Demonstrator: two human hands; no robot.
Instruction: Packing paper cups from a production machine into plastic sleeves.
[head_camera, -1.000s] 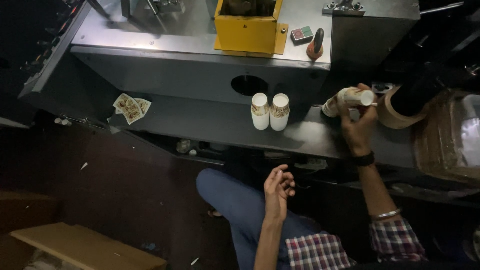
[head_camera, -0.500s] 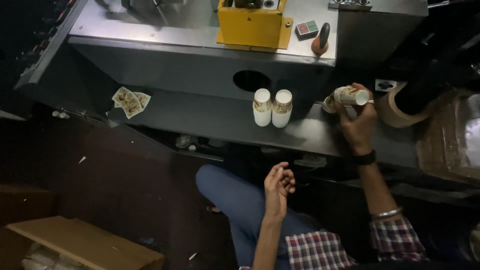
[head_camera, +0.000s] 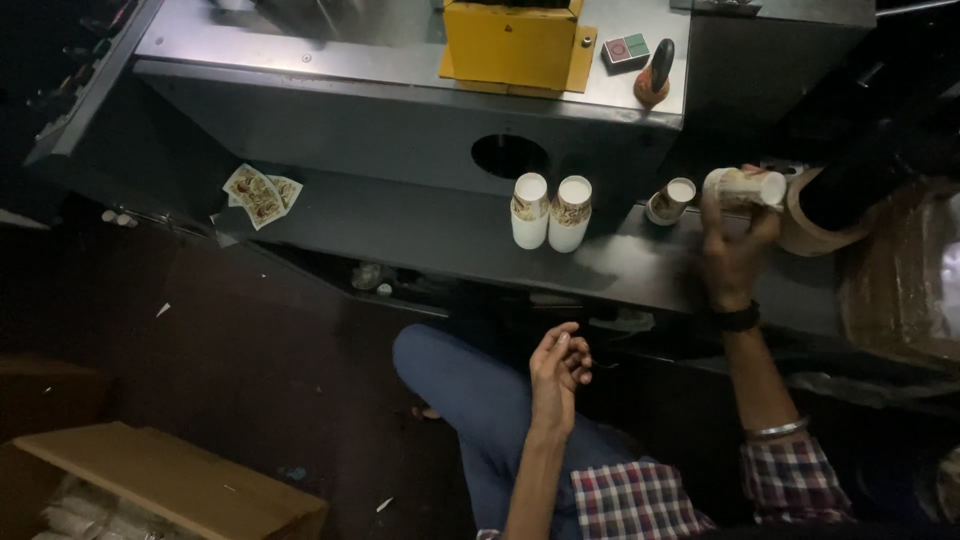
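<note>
My right hand (head_camera: 733, 240) is raised at the right end of a grey machine ledge (head_camera: 420, 225) and grips a sideways stack of patterned paper cups (head_camera: 748, 187), beside a dark chute (head_camera: 860, 175). One single paper cup (head_camera: 671, 200) stands on the ledge just left of that hand. Two upright stacks of paper cups (head_camera: 550, 211) stand side by side farther left. My left hand (head_camera: 558, 367) hangs over my blue-trousered knee (head_camera: 450, 380), fingers loosely curled, holding nothing.
A yellow box (head_camera: 512, 42) sits on the steel machine top with a small red and green box (head_camera: 626, 50) and a dark knob (head_camera: 655, 75). Flat printed cup blanks (head_camera: 258, 194) lie at the ledge's left end. A round hole (head_camera: 509, 156) opens behind the cups. A cardboard box (head_camera: 170, 490) is lower left.
A single cup now stands on the ledge apart from the stack in my right hand. My view has shifted slightly; the left hand has stayed in place.
</note>
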